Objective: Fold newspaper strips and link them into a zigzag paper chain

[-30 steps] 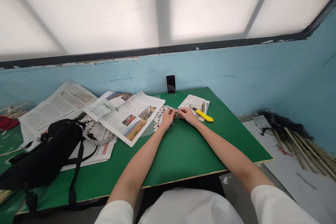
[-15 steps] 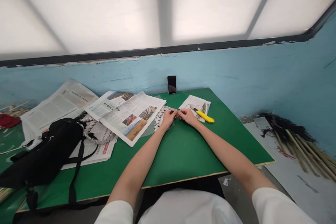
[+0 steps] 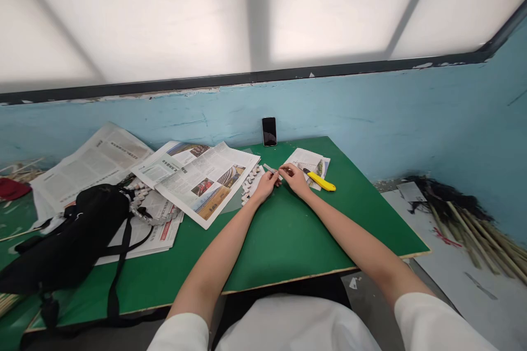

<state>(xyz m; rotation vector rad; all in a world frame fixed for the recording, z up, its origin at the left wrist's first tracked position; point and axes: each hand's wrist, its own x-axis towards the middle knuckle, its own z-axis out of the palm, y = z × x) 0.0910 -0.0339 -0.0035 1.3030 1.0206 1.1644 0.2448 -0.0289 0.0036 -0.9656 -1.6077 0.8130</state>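
My left hand (image 3: 265, 185) and my right hand (image 3: 293, 176) meet over the green table, fingers closed in a pinch. Between them is a narrow strip of folded newspaper (image 3: 269, 169), its far end poking up past my left fingers. Both hands grip it, though the fingertips partly hide it. Beside my left hand lies a zigzag chain of folded paper (image 3: 249, 185). Just right of my right hand, a yellow-handled utility knife (image 3: 321, 181) rests on a cut piece of newspaper (image 3: 303, 160).
Newspaper sheets (image 3: 214, 181) spread to the left, next to a black bag (image 3: 82, 230) with straps hanging over the table edge. A phone (image 3: 269, 131) leans upright on the blue wall. The green table (image 3: 288, 247) ends at the right, where bundled sticks (image 3: 477, 230) lie lower down.
My fingertips have moved slightly apart, and more of the paper strip shows between them. The knife, newspapers and phone stay where they were.
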